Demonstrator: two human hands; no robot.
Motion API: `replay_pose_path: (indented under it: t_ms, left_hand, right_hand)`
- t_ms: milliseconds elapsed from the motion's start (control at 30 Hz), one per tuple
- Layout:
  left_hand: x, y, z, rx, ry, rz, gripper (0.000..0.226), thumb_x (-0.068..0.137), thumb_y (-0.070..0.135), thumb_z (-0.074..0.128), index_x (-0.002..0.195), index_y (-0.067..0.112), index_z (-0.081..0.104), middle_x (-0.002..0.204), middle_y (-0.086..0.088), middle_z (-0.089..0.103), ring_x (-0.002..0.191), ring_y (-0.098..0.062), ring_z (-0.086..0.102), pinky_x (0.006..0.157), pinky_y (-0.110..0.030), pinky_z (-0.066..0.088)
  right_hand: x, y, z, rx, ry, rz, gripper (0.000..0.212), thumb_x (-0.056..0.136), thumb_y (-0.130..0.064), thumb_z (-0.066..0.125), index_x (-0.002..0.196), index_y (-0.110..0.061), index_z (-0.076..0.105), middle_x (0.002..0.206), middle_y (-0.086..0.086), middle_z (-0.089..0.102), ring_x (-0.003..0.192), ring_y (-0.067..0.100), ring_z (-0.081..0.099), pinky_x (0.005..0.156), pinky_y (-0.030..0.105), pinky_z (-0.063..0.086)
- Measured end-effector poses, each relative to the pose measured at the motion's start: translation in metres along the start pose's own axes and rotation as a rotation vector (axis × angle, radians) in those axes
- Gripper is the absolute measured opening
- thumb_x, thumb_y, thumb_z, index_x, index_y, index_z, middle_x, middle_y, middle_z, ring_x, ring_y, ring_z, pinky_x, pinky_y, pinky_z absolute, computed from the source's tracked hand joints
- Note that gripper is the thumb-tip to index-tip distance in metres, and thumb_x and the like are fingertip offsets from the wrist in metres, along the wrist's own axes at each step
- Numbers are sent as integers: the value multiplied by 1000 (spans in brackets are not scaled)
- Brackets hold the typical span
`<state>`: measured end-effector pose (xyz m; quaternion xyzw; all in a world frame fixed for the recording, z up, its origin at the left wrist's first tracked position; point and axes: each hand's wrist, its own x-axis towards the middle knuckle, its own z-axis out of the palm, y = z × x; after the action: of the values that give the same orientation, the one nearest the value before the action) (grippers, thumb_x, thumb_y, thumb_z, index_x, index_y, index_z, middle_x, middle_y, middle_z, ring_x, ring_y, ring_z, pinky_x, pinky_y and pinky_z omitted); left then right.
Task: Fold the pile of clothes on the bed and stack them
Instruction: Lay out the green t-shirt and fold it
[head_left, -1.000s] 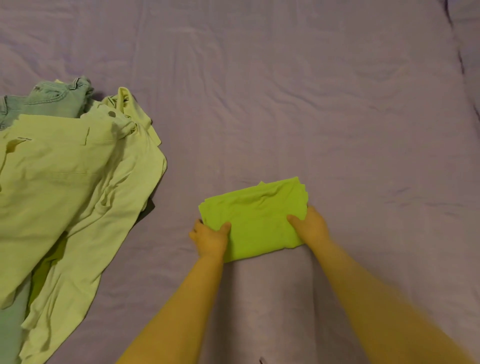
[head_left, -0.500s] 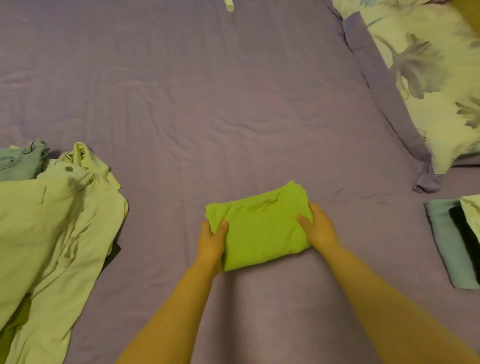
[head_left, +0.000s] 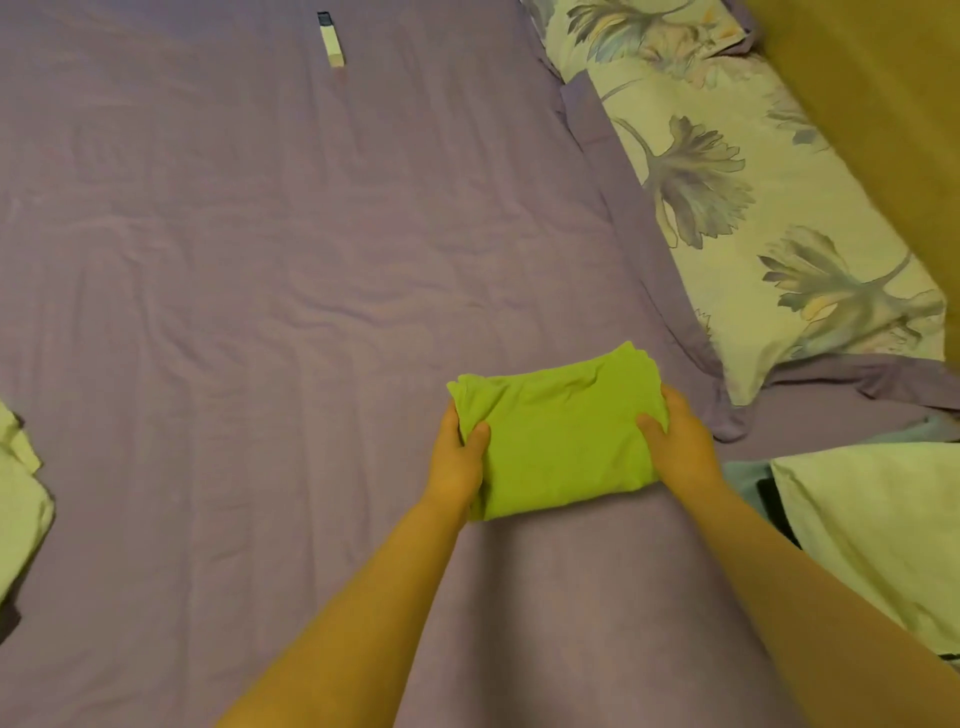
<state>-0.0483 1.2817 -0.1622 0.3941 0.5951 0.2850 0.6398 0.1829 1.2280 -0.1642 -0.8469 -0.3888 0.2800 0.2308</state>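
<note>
A folded bright green garment (head_left: 558, 434) is held just above the purple bed sheet (head_left: 260, 312), in the middle of the view. My left hand (head_left: 457, 457) grips its left edge, thumb on top and fingers underneath. My right hand (head_left: 675, 441) grips its right edge the same way. A stack of folded clothes (head_left: 878, 525), pale green on top with teal and black below, lies at the right edge close to my right forearm. Only a corner of the unfolded pale green pile (head_left: 18, 499) shows at the far left.
A floral pillow (head_left: 753, 208) with a purple border lies at the upper right, against a brown wall or headboard (head_left: 883, 104). A small white and dark stick-shaped object (head_left: 331, 41) lies on the sheet at the top.
Both hands have carried the folded green garment to the right, toward the stack. The view has swung right with them, so the unfolded pile has slid almost out of sight and the pillow has come in.
</note>
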Motion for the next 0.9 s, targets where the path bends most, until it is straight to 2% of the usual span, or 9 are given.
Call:
replay_pose_path:
  t_ms: [167,267,367,433,600,700,833,900]
  left_hand:
    - [36,9,56,-12,3,-6,59,99,8,46,151,13,19,148,-10,39,132,-27,42,110,-40,34]
    - [49,1,75,15,-13,-103,65,99,7,45,152,13,8,148,-16,37,132,-31,41,109,-41,34]
    - [48,-18,82,157,-97,-143,64,96,2,48,151,8,15,151,-14,33,135,-30,38,111,-41,32]
    - [40,-28,81,288,-122,-199,65,96,8,52,150,6,16,152,-14,31,135,-30,37,110,-42,33]
    - [15,-29,63,451,-108,-219,47,95,15,55,139,4,40,127,-21,58,117,-33,55,97,-37,44]
    - [-8,-20,43,497,-87,-221,43,96,20,54,136,5,45,118,-22,62,110,-33,60,93,-38,47]
    - [-42,-9,9,565,-53,-171,38,96,25,52,131,10,51,114,-15,64,102,-27,63,83,-29,47]
    - [-61,-5,-13,594,-25,-170,37,96,28,52,130,13,52,115,-10,64,103,-25,62,85,-31,50]
  right_hand:
    - [53,20,-30,-27,29,-18,56,95,-11,52,146,-6,30,143,20,43,127,39,44,100,40,36]
    - [71,36,-31,-171,-102,-8,72,89,-14,62,149,-8,21,146,20,39,130,39,39,103,48,36]
    - [68,52,-16,-303,-268,26,75,91,-22,61,151,-9,17,152,18,27,137,35,30,109,43,30]
    - [56,60,-3,-320,-357,29,73,93,-23,59,150,-9,17,153,17,26,138,32,30,110,37,27]
    - [23,55,14,-271,-385,-6,63,93,-22,58,147,-6,29,149,15,35,134,30,37,108,37,33]
    - [0,33,22,-257,-418,-45,58,93,-21,58,144,-5,35,146,15,40,133,29,39,107,37,34]
    - [-35,-3,37,-314,-483,-152,48,94,-23,55,137,-5,43,136,17,52,125,29,48,101,38,40]
    - [-54,-24,46,-348,-517,-211,45,95,-24,53,135,-7,46,134,15,54,123,28,51,99,37,41]
